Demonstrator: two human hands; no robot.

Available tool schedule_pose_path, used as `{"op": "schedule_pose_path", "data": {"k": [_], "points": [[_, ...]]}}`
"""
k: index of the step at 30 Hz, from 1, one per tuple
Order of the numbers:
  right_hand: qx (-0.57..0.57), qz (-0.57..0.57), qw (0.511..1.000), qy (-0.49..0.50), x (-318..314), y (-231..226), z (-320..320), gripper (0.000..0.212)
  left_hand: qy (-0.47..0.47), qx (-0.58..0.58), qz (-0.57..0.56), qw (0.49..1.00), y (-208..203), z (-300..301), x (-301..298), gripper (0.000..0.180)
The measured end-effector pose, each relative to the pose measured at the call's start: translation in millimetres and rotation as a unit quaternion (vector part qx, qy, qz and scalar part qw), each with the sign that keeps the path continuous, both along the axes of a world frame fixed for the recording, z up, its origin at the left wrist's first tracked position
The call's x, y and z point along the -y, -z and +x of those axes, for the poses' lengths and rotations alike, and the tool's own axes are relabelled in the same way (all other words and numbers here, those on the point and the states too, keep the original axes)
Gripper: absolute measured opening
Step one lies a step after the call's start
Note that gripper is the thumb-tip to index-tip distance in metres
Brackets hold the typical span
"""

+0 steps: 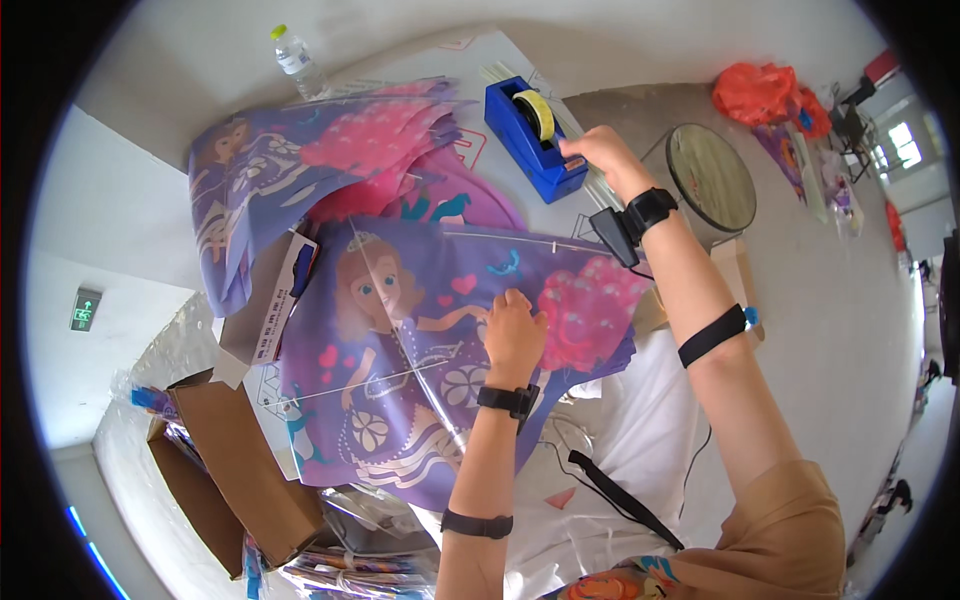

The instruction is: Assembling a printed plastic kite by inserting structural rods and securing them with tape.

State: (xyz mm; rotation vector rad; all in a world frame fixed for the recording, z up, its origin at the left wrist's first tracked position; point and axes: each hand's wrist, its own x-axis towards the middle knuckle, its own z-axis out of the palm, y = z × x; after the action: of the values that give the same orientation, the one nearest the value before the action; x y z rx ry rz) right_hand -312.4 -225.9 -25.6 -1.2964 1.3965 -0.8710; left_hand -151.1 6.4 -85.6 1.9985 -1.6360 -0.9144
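Spread in front of me is a purple kite (pixel 440 345) printed with a cartoon princess, hearts and pink flowers. Thin white rods cross on it. My left hand (pixel 514 330) rests on the kite with slightly bent fingers, near the pink flowers. Beyond it, my right hand (pixel 605 160) reaches the cutter end of a blue tape dispenser (pixel 535 150). Its fingertips are pinched together there, and the bit of tape in them is barely visible. A roll of yellowish tape (pixel 536 113) sits in the dispenser.
A pile of similar printed kite sheets (pixel 290 170) lies at the far left, near a water bottle (pixel 295 58). An opened cardboard box (pixel 240 470) stands at lower left. A round stool (pixel 710 177) and red plastic bags (pixel 760 92) are on the right.
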Motion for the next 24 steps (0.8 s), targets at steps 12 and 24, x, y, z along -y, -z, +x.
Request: {"op": "schedule_pose_path", "data": {"k": [12, 24], "points": [[-0.075, 0.017, 0.997, 0.018, -41, 3, -18, 0.028, -0.008, 0.013, -0.012, 1.0, 3, -3, -1, 0.028], [0.062, 0.09, 0.987, 0.119, -80, 68, -16, 0.02, -0.01, 0.02, -0.025, 0.999, 10, -8, 1, 0.031]]}}
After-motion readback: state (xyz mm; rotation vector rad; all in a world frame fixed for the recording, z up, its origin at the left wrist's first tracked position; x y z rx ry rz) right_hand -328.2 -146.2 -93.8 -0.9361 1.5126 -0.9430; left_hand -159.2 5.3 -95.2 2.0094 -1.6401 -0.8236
